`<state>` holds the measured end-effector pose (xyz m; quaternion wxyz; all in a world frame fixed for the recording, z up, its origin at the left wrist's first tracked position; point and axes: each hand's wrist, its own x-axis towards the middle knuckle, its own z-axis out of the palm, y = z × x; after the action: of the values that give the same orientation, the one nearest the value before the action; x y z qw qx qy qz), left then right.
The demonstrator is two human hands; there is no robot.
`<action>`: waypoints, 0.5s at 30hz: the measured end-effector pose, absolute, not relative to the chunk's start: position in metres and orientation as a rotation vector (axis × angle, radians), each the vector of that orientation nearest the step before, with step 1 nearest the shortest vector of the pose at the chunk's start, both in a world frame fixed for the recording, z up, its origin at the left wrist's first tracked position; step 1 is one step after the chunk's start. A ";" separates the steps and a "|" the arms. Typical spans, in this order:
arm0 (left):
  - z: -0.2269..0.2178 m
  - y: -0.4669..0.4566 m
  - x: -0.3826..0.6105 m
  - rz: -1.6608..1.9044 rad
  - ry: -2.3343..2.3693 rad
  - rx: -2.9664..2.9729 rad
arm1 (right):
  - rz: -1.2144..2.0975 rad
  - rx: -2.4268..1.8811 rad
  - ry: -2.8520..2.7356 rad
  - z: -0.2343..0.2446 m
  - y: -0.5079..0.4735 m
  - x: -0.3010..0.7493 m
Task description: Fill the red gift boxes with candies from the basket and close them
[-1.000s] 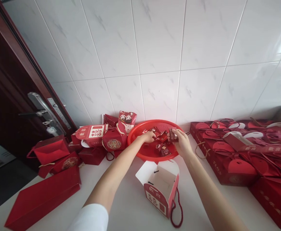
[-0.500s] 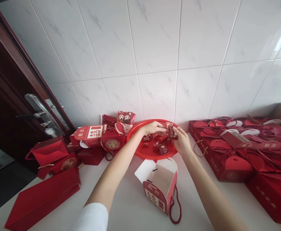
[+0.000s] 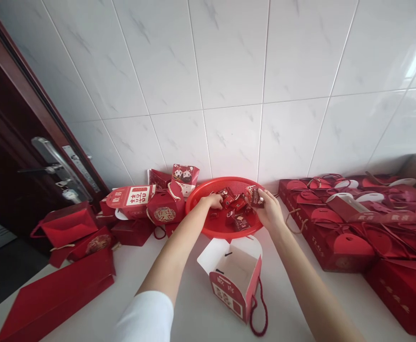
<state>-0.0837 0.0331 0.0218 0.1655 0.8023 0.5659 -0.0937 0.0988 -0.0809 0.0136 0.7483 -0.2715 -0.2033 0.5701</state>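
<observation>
My right hand [image 3: 270, 206] is closed on dark red wrapped candies [image 3: 255, 197] at the right side of a red plastic basket [image 3: 217, 232]. My left hand [image 3: 214, 201] is low in the basket's left part, its fingers curled together against several loose wrapped candies [image 3: 241, 222]; whether it grips one is hidden. In front of the basket stands a red and white gift box [image 3: 229, 289] with its top open, white inside, a dark red cord handle hanging at its right.
Red gift boxes [image 3: 167, 206] and a long red box [image 3: 58, 299] crowd the left side. Rows of red boxes with ribbons [image 3: 336, 242] fill the right. A tiled wall [image 3: 232, 137] rises behind, and a dark door [image 3: 11, 118] stands at the left.
My left hand has left the candies in my right hand and moved left and down into the basket. My right hand stays near the same place, still holding candies.
</observation>
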 end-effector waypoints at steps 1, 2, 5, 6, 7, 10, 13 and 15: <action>0.019 0.033 -0.083 -0.324 1.612 2.286 | 1.244 -0.593 -0.437 0.013 -0.080 0.099; 0.017 0.033 -0.081 -0.354 1.618 2.296 | 1.240 -0.594 -0.431 0.012 -0.079 0.099; 0.013 0.032 -0.073 -0.355 1.648 2.327 | 1.229 -0.594 -0.426 0.009 -0.076 0.100; 0.012 0.032 -0.071 -0.339 1.660 2.331 | 1.227 -0.591 -0.432 0.009 -0.076 0.100; 0.011 0.031 -0.069 -0.320 1.670 2.332 | 1.224 -0.587 -0.440 0.008 -0.076 0.100; 0.009 0.031 -0.068 -0.240 1.675 2.305 | 1.224 -0.581 -0.449 0.007 -0.075 0.100; 0.009 0.033 -0.072 -0.108 1.644 2.231 | 1.239 -0.564 -0.427 0.006 -0.073 0.101; 0.011 0.036 -0.076 0.034 1.620 2.166 | 1.248 -0.538 -0.406 0.004 -0.071 0.104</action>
<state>-0.0760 0.0360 0.0108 0.2166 0.7816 0.5848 0.0124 0.1038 -0.0710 0.0040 0.7589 -0.2471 -0.1864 0.5729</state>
